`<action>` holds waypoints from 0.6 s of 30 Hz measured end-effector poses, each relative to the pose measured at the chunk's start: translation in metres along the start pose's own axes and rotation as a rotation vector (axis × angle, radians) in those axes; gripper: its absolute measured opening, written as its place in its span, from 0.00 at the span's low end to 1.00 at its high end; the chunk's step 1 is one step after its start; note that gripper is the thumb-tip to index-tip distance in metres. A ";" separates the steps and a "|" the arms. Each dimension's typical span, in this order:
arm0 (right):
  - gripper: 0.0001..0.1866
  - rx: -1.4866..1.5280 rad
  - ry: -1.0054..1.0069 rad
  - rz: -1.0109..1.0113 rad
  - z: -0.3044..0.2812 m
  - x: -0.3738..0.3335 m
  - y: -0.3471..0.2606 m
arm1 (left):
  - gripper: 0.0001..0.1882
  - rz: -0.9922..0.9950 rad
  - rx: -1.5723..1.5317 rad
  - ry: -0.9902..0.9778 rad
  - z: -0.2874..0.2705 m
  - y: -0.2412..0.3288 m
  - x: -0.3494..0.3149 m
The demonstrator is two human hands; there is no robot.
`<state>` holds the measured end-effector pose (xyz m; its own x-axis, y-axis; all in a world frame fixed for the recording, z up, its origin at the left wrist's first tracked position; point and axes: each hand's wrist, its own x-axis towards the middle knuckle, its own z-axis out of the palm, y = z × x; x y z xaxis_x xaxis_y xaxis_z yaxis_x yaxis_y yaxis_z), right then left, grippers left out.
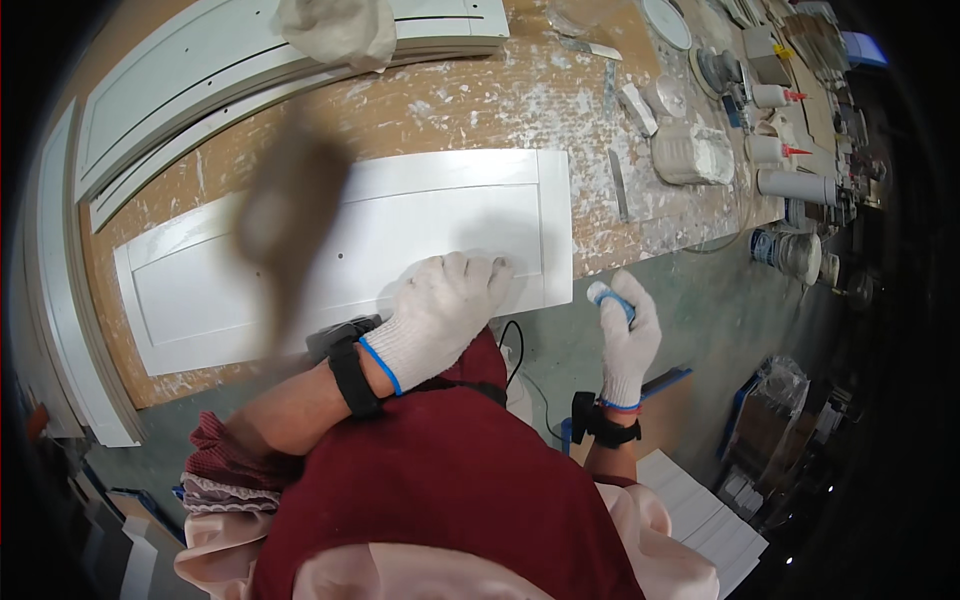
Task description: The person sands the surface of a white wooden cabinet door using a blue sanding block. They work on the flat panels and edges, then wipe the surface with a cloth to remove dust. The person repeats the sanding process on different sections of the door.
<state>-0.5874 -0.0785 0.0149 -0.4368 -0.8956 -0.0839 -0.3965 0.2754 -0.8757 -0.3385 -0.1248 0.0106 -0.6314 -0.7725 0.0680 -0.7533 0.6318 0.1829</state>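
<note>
A white panel (430,205) with a recessed middle and a small dark hole lies on the workbench in front of me. My left hand (450,300), in a white knitted glove with a blue cuff, rests open on the panel near its right end, at the near edge. Its fingers are bent down against the surface and partly hidden. Off the panel's right end, past the bench edge, my right hand (632,335) wears a matching glove. Between its thumb and fingers it pinches a small blue thing with a white end (612,300), its kind unclear.
A blurred brown object (290,210) hangs close to the camera over the panel. Stacked white panels (230,75) with a cloth (340,25) lie at the far left. A filler tub (695,155), a scraper blade (618,185) and red-tipped bottles (768,150) stand or lie at right.
</note>
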 end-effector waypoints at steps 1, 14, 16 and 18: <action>0.15 -0.042 -0.003 -0.028 -0.001 -0.006 0.001 | 0.36 -0.002 -0.033 -0.020 0.000 -0.001 0.000; 0.18 -0.573 0.117 -0.351 0.013 -0.029 0.013 | 0.37 -0.003 -0.114 -0.022 -0.005 0.000 0.000; 0.18 -0.497 0.142 -0.354 0.011 -0.033 0.015 | 0.37 0.000 -0.086 -0.005 -0.004 0.000 0.000; 0.19 -0.502 0.127 -0.342 0.015 -0.035 0.015 | 0.37 0.005 -0.083 -0.004 -0.005 0.000 0.001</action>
<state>-0.5656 -0.0483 -0.0024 -0.2983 -0.9221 0.2464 -0.8490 0.1384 -0.5100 -0.3382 -0.1253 0.0155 -0.6356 -0.7692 0.0651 -0.7325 0.6276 0.2637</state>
